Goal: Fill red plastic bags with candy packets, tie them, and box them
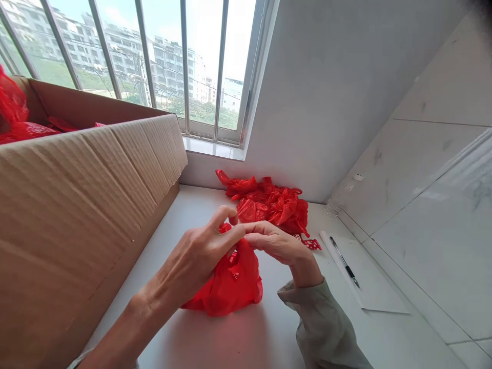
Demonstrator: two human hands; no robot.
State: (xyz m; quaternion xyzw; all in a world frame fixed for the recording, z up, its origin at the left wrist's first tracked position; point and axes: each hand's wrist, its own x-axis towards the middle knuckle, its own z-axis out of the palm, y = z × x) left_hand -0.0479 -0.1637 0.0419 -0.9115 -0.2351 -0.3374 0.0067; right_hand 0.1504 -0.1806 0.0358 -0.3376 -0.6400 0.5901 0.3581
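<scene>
A red plastic bag [230,287] with something inside rests on the white table, its top gathered upward. Above it my left hand [207,246] is closed, fingers pinching the top of the bag. My right hand [274,242] meets it from the right, its fingertips pressed together at the same gathered plastic and partly hidden behind the left fingers. Through a gap in the bag a bit of red and white patterned material shows.
A big cardboard box [96,205] holding red bags stands at the left. Crumpled red bags [272,202] lie by the wall. Farther right, a black pen [345,262] rests on white paper [374,284]. A barred window is behind.
</scene>
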